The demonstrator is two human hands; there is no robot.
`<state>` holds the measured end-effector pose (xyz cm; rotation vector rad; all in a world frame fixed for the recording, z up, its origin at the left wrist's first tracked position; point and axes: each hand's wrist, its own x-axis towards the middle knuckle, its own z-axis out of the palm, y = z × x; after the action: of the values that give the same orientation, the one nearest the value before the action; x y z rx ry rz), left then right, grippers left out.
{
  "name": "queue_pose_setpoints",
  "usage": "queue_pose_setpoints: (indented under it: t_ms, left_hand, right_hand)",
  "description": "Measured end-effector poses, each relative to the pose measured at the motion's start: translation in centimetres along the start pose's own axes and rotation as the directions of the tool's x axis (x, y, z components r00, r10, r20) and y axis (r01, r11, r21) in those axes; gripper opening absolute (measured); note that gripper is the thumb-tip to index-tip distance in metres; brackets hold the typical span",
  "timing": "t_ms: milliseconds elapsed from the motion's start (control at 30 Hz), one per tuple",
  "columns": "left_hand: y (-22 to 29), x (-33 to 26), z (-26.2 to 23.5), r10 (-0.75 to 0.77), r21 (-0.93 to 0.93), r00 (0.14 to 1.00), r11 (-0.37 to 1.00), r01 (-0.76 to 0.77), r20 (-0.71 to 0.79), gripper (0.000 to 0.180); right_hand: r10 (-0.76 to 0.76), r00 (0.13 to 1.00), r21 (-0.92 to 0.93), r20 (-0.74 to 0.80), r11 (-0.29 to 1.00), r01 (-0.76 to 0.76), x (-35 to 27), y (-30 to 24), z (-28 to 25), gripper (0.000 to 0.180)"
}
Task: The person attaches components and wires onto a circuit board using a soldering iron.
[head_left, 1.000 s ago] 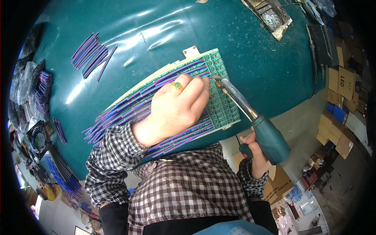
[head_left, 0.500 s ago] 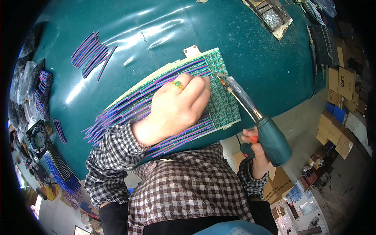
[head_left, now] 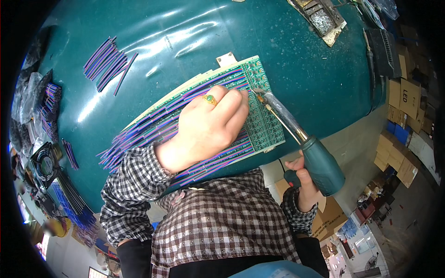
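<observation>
A green circuit board panel lies at a slant in front of me, with many blue, red and black wire pieces laid across it and past its left edge. Over these rests my left hand, wearing a ring with a green stone. Its fingers are pinched together at the wires' right ends; the fingertips and the wire between them are mostly hidden. My right hand is closed round the handle of a dark green soldering gun. The gun's long metal tip points up-left and meets the board just beside my left fingertips.
Loose wire pieces lie at the upper left of the green table mat. A stained metal tray sits at the far right, near a black tool holder. Wire bundles and a small fan line the left edge. Cardboard boxes stand at right.
The soldering gun's tip has shifted slightly left, closer to my left fingertips. The orange-red trigger by my right fingers no longer shows. My left hand is nearly still.
</observation>
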<state>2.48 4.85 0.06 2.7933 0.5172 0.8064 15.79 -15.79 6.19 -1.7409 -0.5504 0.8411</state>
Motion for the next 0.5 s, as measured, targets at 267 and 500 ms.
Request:
queue_pose_setpoints:
  t_ms: [267,500]
  left_hand:
    - [0.09,-0.04,-0.13,-0.001,0.012,1.000,1.000,0.001,0.016,0.024]
    - [0.02,-0.07,0.02,0.011,0.020,1.000,1.000,-0.010,-0.002,0.027]
  right_hand:
    - [0.000,1.000,-0.040,0.000,0.999,0.000,-0.05,0.04,-0.01,0.046]
    - [-0.060,0.998,-0.049,0.034,0.997,0.062,0.11,0.48,-0.75,0.045]
